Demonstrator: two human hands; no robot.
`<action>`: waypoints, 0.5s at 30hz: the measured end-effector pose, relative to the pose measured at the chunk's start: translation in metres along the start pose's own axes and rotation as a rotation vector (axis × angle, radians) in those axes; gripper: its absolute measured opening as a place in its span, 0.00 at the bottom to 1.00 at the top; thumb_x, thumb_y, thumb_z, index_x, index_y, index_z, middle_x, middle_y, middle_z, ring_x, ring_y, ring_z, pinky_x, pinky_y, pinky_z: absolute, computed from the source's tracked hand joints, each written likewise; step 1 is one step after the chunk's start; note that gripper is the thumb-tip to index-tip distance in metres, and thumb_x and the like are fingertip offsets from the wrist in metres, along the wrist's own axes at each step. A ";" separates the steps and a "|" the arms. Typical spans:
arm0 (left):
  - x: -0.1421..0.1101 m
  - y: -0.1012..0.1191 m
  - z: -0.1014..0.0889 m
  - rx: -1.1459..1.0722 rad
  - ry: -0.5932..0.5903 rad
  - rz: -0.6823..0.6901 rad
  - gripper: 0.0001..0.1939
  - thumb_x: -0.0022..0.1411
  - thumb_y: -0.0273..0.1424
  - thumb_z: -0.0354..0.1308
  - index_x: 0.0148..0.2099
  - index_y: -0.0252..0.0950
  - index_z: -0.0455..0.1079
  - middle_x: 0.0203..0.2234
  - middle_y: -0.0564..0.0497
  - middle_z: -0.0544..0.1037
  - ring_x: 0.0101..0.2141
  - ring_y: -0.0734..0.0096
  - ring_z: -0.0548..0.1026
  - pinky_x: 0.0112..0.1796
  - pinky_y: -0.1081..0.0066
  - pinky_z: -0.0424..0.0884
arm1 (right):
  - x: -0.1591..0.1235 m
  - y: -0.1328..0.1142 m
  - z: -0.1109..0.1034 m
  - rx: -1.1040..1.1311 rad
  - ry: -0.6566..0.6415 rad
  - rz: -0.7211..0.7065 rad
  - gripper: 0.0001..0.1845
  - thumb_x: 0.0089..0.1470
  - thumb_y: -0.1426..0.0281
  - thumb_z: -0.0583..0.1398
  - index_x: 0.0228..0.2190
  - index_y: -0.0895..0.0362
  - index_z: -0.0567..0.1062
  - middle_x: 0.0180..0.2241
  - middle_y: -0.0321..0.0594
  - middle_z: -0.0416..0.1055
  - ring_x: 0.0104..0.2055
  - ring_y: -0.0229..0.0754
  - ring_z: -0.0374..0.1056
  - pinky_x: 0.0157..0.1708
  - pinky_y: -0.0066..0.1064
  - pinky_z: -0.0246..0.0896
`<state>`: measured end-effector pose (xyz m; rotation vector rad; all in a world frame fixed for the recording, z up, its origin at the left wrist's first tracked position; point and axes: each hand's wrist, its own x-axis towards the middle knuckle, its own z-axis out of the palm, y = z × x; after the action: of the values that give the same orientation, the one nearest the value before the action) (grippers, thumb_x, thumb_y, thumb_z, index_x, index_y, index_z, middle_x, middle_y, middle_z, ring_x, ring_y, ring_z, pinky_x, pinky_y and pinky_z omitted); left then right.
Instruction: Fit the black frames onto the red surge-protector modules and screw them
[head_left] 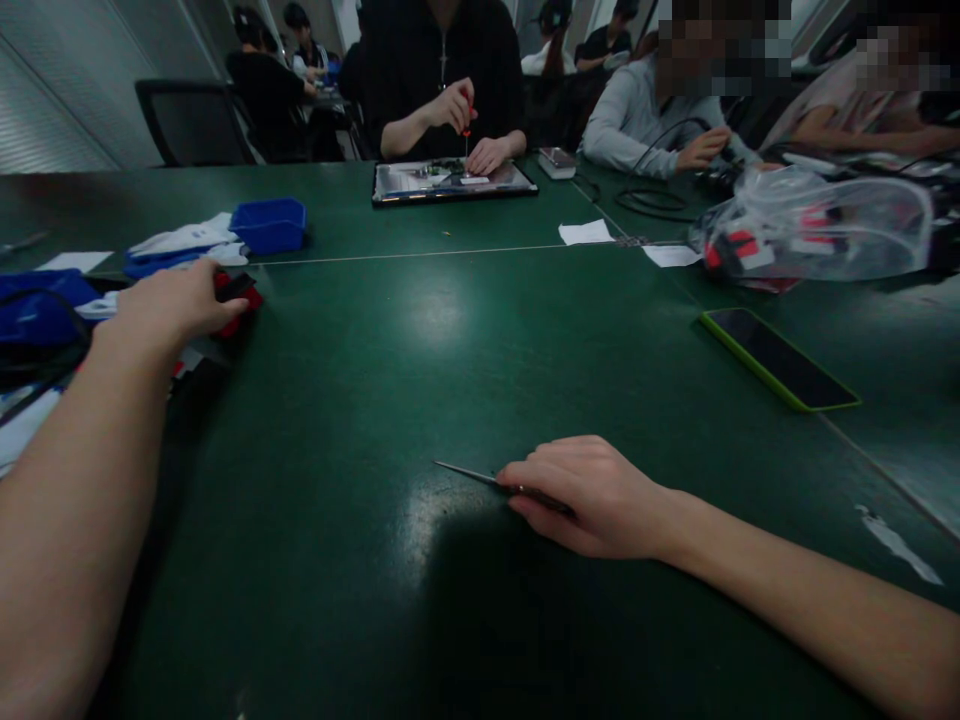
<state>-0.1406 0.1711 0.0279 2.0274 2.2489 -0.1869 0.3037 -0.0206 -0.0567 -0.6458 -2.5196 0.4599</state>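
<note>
Table (337, 400): dark green, glossy, crossed by pale seams
Far edge: a black-framed panel (401, 182) lying flat, a small boxy device (556, 163) just beside it
Left: a blue tray (268, 228) touching white cloth (187, 238); nearer, a red-and-black object (253, 298), partly hidden
Right: a green-edged phone (780, 358), screen up; beyond it, a clear plastic bag (862, 225), white paper slips (585, 232) and a looped black cable (660, 208)

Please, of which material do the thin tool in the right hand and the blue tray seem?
The thin tool looks like metal: its narrow grey shaft has a dull shine; handle mostly covered. The blue tray is probably smooth plastic, judging by its even colour, though blur leaves this open.
</note>
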 end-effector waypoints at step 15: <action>-0.032 0.035 -0.036 0.079 0.324 -0.303 0.39 0.68 0.50 0.45 0.73 0.33 0.46 0.67 0.31 0.59 0.62 0.29 0.63 0.57 0.37 0.65 | -0.002 0.000 0.000 -0.008 -0.016 0.000 0.11 0.70 0.68 0.52 0.45 0.60 0.73 0.30 0.36 0.72 0.28 0.35 0.65 0.30 0.27 0.56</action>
<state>-0.1023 0.1487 0.0681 1.8535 2.7854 0.0341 0.3056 -0.0216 -0.0577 -0.6472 -2.5378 0.4564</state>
